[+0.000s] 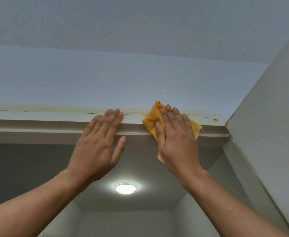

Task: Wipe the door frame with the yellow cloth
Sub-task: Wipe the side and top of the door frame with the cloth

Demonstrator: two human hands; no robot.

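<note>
Your right hand (176,142) lies flat and open on the cloth (153,120), palm pressing it against the top rail of the frame (37,124). All 4 fingers are stretched out and close together, the thumb set slightly apart along the cloth's left edge; nothing is pinched or gripped, the cloth is only held down under the palm. Cloth shows above your fingertips, to the right of the little finger, and below the heel of the hand, where 1 corner hangs past the rail's lower edge.

Your left hand (97,147) is just beside the right, also open and flat, holding nothing. Its fingers rest on the bare face of the rail, thumb spread out toward the right hand without touching it.

To the right of the cloth, the open door (268,117) meets the frame's corner. Below both wrists, a round ceiling light (125,188) is lit.
</note>
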